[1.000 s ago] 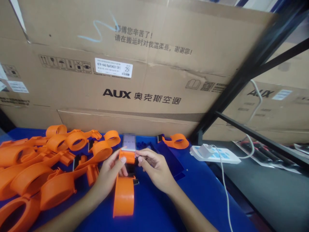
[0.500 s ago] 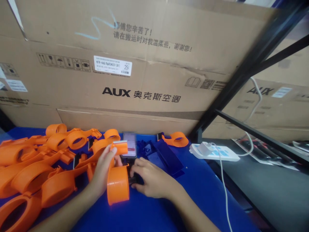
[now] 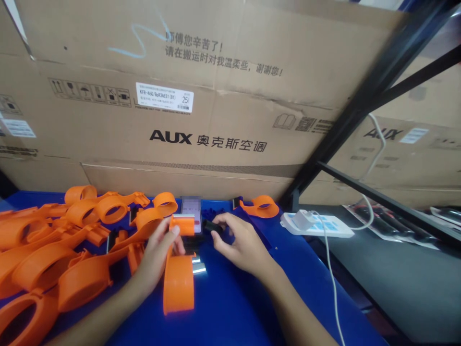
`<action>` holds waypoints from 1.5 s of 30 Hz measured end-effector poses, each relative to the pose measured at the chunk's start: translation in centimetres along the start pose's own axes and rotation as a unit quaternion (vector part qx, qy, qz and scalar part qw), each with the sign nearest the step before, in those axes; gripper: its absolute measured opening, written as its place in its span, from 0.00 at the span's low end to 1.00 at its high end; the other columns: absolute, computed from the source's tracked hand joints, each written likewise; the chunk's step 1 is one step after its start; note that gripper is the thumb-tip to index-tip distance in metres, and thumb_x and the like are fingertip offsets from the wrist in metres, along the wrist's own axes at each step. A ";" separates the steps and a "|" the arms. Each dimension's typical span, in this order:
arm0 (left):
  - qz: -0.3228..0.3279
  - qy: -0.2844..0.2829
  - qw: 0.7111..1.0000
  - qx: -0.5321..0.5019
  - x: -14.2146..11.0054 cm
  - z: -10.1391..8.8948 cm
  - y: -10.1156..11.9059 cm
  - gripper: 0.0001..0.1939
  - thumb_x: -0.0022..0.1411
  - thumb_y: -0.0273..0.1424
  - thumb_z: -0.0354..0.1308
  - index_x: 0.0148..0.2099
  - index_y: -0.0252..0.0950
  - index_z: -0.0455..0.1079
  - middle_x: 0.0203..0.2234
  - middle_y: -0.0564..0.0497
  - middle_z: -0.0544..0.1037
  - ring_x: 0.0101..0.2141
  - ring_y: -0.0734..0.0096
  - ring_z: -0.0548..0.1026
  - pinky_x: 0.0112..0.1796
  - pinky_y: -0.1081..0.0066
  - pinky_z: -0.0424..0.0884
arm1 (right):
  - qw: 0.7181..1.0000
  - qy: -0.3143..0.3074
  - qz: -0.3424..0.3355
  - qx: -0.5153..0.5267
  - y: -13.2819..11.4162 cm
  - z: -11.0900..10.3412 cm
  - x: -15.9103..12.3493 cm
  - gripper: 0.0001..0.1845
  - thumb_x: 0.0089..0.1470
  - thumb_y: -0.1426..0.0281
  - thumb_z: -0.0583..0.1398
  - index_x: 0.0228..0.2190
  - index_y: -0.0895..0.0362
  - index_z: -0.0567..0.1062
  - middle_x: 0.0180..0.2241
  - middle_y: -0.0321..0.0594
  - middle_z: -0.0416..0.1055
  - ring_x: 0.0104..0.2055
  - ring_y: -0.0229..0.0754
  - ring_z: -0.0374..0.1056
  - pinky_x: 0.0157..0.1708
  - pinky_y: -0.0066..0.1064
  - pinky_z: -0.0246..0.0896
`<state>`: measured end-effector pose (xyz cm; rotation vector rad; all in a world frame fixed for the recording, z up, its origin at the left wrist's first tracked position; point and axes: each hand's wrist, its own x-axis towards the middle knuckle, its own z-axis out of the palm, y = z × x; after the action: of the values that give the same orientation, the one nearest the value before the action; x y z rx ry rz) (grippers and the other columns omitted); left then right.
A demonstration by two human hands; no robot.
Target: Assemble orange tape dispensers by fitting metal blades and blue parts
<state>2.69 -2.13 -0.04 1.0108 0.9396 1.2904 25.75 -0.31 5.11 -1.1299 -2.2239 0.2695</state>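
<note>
My left hand (image 3: pixel 158 252) is closed on an orange plastic part (image 3: pixel 179 284) with a wide ring at its lower end. At the part's upper end, by my thumb, is a short block with a silvery metal strip (image 3: pixel 183 216) along its top. My right hand (image 3: pixel 241 240) pinches a small black piece (image 3: pixel 213 227) between thumb and fingers, just right of the orange block and apart from it. Silvery metal strips (image 3: pixel 199 267) lie on the blue surface behind the ring, beside dark pieces partly hidden by the part.
Many orange ring parts (image 3: pixel 82 275) are heaped on the left of the blue table (image 3: pixel 230 317). A phone (image 3: pixel 192 206) stands behind my hands. Another orange part (image 3: pixel 264 206) lies at the back right, near a white power strip (image 3: pixel 317 225). Behind is a large cardboard box (image 3: pixel 209 168).
My right hand has moved up and away from beside the orange ring and now shows a black piece in its fingers. Metal strips behind the ring have come into view.
</note>
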 end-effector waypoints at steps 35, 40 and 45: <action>-0.099 0.030 0.992 -0.068 -0.4 0.8 -0.2 0.25 0.60 0.52 0.61 0.25 0.36 0.67 0.15 0.52 0.74 0.16 0.73 0.70 0.20 0.75 0.65 | 0.991 -0.124 -0.056 -0.001 -1.8 1.0 -0.4 0.04 0.58 0.74 0.60 0.34 0.54 0.76 0.36 0.41 0.72 0.40 0.46 0.67 0.42 0.38 0.64; -0.116 0.035 0.990 -0.077 -0.3 0.6 -0.1 0.29 0.60 0.54 0.59 0.21 0.34 0.70 0.14 0.50 0.73 0.17 0.73 0.70 0.22 0.74 0.65 | 0.965 -0.249 -0.082 -0.028 -1.5 2.0 -0.8 0.05 0.54 0.75 0.63 0.34 0.55 0.77 0.37 0.41 0.73 0.43 0.46 0.68 0.47 0.37 0.61; -0.109 0.019 0.991 -0.076 -0.2 0.4 -0.1 0.28 0.60 0.54 0.61 0.22 0.34 0.71 0.15 0.50 0.73 0.17 0.73 0.70 0.21 0.74 0.65 | 0.973 -0.214 -0.066 -0.064 -1.4 2.3 -0.6 0.03 0.60 0.73 0.61 0.35 0.55 0.76 0.36 0.41 0.73 0.39 0.44 0.67 0.42 0.35 0.59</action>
<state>3.13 -2.35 -0.01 0.7454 0.9393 1.1812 23.72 -1.43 3.68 -1.0599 -2.7183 0.3440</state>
